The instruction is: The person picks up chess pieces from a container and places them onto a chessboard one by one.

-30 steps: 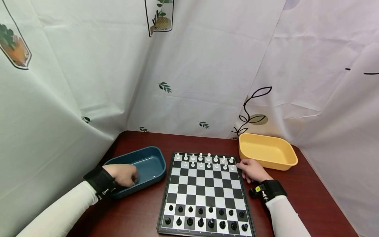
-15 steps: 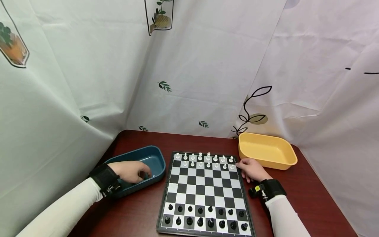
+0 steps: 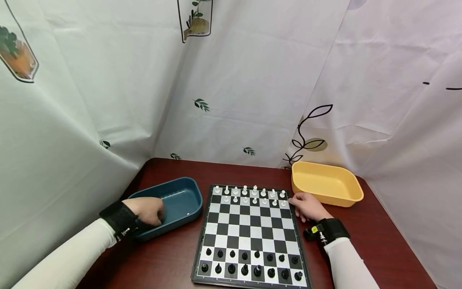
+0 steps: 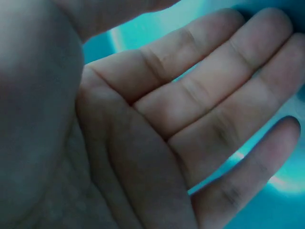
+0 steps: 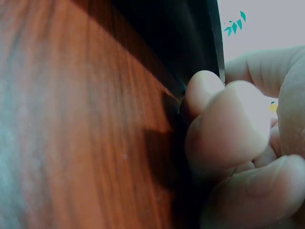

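Note:
My left hand [image 3: 146, 210] is down inside the blue tray [image 3: 182, 200], near its left end. In the left wrist view its palm faces the camera and the fingers [image 4: 209, 86] stretch out nearly straight. Nothing shows in that palm, though the fingertips are partly cut off. At the chessboard's [image 3: 238, 220] upper right edge, my right hand [image 3: 308, 206] pinches the rim between thumb and curled fingers [image 5: 233, 129]. White pieces [image 3: 254, 192] fill the board's two far rows, and black pieces [image 3: 244, 269] its two near rows.
A yellow tray [image 3: 326, 184] stands behind the right hand at the table's far right. A tiny white speck [image 3: 188, 214] lies in the blue tray. White patterned cloth [image 3: 231, 88] hangs behind the dark red table [image 3: 166, 257].
My left hand moved right within the blue tray, then back left. The right hand stays at the board's edge, and the chess pieces have not moved.

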{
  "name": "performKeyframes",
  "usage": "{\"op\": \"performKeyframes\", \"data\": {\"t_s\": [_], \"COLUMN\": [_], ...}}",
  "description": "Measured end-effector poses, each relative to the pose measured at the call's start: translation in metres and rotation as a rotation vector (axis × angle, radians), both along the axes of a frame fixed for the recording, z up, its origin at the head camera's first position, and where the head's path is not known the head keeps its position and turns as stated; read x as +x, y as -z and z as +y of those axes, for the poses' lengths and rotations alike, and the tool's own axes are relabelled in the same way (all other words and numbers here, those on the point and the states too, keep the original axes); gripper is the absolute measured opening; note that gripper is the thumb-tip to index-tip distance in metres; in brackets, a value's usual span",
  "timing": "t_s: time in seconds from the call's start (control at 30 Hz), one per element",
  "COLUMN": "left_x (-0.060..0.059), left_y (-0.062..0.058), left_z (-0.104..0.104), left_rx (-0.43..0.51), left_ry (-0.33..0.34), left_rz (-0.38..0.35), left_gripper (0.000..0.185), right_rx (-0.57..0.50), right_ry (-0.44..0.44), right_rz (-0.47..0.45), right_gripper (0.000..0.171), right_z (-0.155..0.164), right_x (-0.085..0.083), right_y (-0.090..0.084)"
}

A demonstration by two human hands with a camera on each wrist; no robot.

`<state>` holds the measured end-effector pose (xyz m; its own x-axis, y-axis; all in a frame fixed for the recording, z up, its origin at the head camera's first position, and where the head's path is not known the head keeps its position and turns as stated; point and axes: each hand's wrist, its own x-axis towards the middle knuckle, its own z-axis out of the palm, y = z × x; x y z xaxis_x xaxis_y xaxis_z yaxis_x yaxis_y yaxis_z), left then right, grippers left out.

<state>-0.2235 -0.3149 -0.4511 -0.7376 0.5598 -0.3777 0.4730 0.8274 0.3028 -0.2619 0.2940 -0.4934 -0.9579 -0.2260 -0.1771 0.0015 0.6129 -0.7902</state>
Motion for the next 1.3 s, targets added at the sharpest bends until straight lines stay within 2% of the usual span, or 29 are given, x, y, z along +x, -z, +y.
{"op": "performKeyframes", "data": {"t_s": [0.03, 0.1, 0.23, 0.3, 0.37, 0.57, 0.63, 0.9, 1.0, 1.13, 1.23, 1.3], "left_x": [0.002, 0.009, 0.026, 0.029, 0.029, 0.02, 0.019, 0.025, 0.026, 0.025, 0.027, 0.028], "left_y": [-0.003, -0.015, -0.043, -0.049, -0.051, -0.053, -0.053, -0.048, -0.045, -0.04, -0.04, -0.042], "left_z": [-0.001, 0.0, 0.008, 0.008, 0.005, 0.003, 0.003, 0.008, 0.011, 0.014, 0.017, 0.02], "left_rx": [0.011, 0.011, -0.031, -0.061, -0.071, -0.129, -0.151, -0.083, -0.062, -0.048, -0.027, -0.007], "left_ry": [-0.009, -0.068, -0.255, -0.33, -0.361, -0.349, -0.355, -0.36, -0.325, -0.232, -0.22, -0.245], "left_rz": [0.001, -0.017, -0.046, -0.06, -0.054, 0.03, 0.034, -0.164, -0.176, -0.153, -0.187, -0.229], "left_gripper": [0.043, 0.044, 0.044, 0.043, 0.041, 0.035, 0.032, 0.024, 0.023, 0.032, 0.035, 0.035], "right_rx": [0.002, 0.005, 0.007, 0.004, 0.001, -0.002, 0.0, 0.005, 0.009, 0.003, 0.0, 0.005], "right_ry": [0.0, 0.002, 0.004, 0.005, 0.004, 0.002, 0.001, -0.001, 0.001, -0.004, -0.006, -0.006], "right_rz": [0.001, 0.0, 0.001, 0.0, -0.001, 0.004, 0.003, 0.002, 0.005, -0.001, -0.006, -0.005], "right_gripper": [0.033, 0.034, 0.034, 0.034, 0.034, 0.032, 0.032, 0.031, 0.031, 0.031, 0.031, 0.031], "right_z": [0.0, 0.001, 0.001, 0.001, 0.001, 0.0, 0.0, 0.0, 0.0, 0.001, 0.001, 0.001], "right_x": [0.0, 0.001, 0.001, 0.001, 0.0, -0.001, -0.001, -0.003, -0.004, -0.004, -0.003, -0.003], "right_y": [0.0, 0.001, 0.003, 0.004, 0.003, 0.0, 0.0, -0.001, 0.0, 0.001, 0.002, 0.003]}}
